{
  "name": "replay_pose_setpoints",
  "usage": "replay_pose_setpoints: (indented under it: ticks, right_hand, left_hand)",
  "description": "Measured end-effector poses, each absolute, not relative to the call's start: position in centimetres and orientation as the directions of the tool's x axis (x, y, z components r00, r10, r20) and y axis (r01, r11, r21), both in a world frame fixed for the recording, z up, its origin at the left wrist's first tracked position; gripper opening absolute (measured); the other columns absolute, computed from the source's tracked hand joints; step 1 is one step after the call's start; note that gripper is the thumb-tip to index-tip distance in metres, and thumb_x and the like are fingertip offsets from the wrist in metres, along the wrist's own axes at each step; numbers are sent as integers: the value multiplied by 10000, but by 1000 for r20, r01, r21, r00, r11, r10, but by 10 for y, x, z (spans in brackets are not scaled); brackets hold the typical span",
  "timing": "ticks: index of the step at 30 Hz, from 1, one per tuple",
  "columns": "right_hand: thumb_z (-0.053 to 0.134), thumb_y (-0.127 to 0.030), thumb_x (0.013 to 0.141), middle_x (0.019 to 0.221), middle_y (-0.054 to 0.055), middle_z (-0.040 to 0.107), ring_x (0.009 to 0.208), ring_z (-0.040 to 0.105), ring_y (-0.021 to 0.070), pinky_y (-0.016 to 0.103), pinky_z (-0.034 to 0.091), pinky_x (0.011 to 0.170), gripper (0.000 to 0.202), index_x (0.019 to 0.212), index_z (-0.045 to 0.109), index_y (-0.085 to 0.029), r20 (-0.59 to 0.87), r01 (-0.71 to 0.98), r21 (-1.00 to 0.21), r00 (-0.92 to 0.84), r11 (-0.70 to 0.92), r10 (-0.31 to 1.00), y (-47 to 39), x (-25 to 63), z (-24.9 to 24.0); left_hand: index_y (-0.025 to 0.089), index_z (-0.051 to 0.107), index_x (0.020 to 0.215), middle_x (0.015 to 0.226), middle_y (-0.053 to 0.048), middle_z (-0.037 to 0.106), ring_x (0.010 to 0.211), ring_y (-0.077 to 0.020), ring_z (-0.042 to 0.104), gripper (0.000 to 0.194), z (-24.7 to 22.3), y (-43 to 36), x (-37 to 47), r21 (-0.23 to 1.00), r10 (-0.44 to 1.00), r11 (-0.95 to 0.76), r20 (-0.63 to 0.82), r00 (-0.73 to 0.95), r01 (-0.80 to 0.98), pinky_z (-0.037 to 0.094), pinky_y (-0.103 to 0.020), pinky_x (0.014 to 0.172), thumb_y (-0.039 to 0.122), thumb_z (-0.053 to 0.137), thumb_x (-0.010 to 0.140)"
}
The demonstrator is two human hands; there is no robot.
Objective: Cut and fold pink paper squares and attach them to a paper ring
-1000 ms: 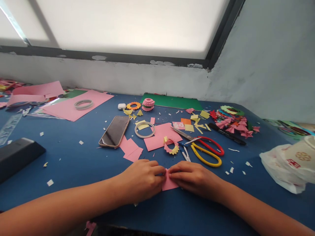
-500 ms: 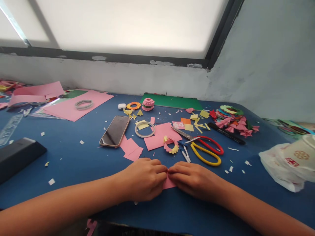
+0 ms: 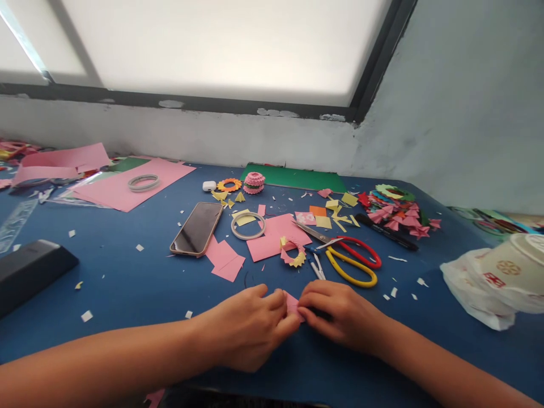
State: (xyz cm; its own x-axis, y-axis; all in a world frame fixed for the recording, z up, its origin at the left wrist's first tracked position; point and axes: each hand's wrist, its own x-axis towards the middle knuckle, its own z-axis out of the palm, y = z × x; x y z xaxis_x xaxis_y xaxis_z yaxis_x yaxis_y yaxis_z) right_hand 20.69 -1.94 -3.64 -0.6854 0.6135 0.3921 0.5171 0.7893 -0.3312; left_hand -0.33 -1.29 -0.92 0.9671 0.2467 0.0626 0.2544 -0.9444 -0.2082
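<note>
Between my hands, low at the table's front, is a small piece of pink paper [image 3: 293,305], partly covered by fingers. My left hand [image 3: 259,326] pinches its left side between thumb and fingers. On the right side my right hand [image 3: 335,311] grips the paper with its fingertips. Just beyond the hands lie scissors [image 3: 355,276] with one red and one yellow handle, and a pink and yellow folded paper ring [image 3: 293,253]. Larger pink sheets [image 3: 276,238] lie behind, with a roll of tape [image 3: 248,226] at their edge.
A phone [image 3: 198,228] lies left of centre, and a dark block [image 3: 36,272] sits at far left. Folded pink pieces [image 3: 403,212] are heaped at right beside a black marker [image 3: 389,232]. A cup in a plastic bag [image 3: 488,277] stands at far right. White scraps dot the blue table [image 3: 136,294].
Both hands have shifted their hold on the pink paper. My left hand has turned, its thumb now showing at the front, and more of the paper's upper side is visible between the hands.
</note>
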Motion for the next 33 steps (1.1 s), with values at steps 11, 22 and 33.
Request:
replay_pose_setpoints:
  ticks: [11, 22, 33]
  right_hand:
    - [474, -201, 867, 729, 50, 557, 662, 533, 139, 247, 445, 613, 199, 845, 664, -145, 345, 559, -419, -631, 715, 695, -15, 199, -43]
    - [670, -382, 748, 851, 60, 577, 722, 538, 143, 257, 447, 639, 394, 1057, 627, -141, 194, 506, -524, -712, 685, 675, -7, 212, -32]
    - [635, -445, 765, 837, 59, 587, 708, 543, 144, 254, 438, 629, 368, 1001, 646, -162, 242, 474, -474, -740, 742, 628, -4, 214, -38]
  left_hand:
    - [126, 532, 882, 733, -108, 631, 638, -227, 573, 161, -5, -19, -9, -140, 239, -959, 58, 969, 245, 405, -323, 490, 210, 486, 753]
    - [168, 613, 916, 1020, -42, 654, 887, -198, 584, 157, -15, 4, -13, 245, 466, -873, 167, 869, 421, 503, -309, 723, 248, 535, 805]
    - [155, 651, 890, 990, -68, 650, 874, -228, 591, 252, -21, 0, -10, 249, 507, -853, 185, 842, 459, 521, -347, 700, 378, 616, 778]
